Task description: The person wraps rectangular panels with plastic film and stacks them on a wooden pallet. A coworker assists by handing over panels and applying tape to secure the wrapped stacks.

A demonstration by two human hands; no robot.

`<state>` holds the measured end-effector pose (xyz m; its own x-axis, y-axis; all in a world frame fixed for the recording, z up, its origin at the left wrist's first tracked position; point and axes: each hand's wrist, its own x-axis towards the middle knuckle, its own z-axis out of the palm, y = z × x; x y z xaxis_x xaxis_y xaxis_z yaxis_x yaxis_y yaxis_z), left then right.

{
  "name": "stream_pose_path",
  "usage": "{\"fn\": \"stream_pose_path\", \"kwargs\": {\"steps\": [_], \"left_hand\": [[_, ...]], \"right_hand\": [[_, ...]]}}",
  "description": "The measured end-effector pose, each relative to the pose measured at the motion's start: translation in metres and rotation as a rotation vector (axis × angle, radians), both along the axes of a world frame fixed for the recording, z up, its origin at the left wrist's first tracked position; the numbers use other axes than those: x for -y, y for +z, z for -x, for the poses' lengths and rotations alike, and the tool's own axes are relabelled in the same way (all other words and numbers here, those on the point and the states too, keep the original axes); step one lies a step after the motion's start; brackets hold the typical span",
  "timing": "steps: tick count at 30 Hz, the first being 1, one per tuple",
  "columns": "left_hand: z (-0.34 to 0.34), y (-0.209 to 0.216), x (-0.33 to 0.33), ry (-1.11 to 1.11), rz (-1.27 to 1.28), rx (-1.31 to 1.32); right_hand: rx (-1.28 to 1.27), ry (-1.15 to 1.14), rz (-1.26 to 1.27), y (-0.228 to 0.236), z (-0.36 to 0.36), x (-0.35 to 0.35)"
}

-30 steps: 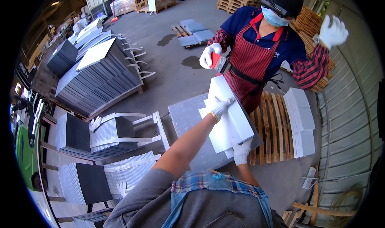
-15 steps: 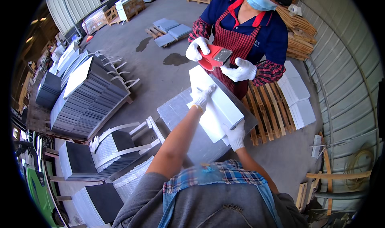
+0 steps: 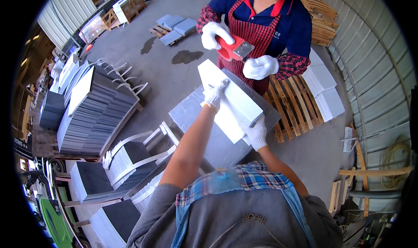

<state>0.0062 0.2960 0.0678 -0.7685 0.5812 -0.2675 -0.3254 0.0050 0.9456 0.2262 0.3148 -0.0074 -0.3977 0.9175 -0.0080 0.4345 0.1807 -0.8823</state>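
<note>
A long white block wrapped in white sheet lies slantwise on a grey slab-topped table. My left hand, in a white glove, presses on the sheet along the block's left side, with its fingertips at the upper edge. At the near right end, my gloved right hand grips the block's corner; its fingers are partly hidden beneath. A flap of white sheet spreads out between my hands. Across the table a co-worker in white gloves holds a red tape dispenser above the block's far end.
The grey table top shows around the block. Behind the co-worker's side stands a wooden pallet with white-wrapped stacks. Strapped stacks of dark tiles stand at left. A metal wall runs along the right.
The co-worker's free hand has closed and come nearer the dispenser's front, and the dispenser has shifted slightly. My hands stay on the block; the whole view has shifted a little.
</note>
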Motion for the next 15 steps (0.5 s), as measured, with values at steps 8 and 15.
{"fn": "stream_pose_path", "kwargs": {"steps": [8,15], "left_hand": [[0.006,-0.015,-0.004,-0.013,0.077,0.012],[0.004,-0.023,-0.009,0.047,0.093,-0.11]], "right_hand": [[-0.023,-0.014,-0.045,-0.012,0.001,-0.001],[0.149,0.067,-0.042,-0.037,-0.004,-0.005]]}}
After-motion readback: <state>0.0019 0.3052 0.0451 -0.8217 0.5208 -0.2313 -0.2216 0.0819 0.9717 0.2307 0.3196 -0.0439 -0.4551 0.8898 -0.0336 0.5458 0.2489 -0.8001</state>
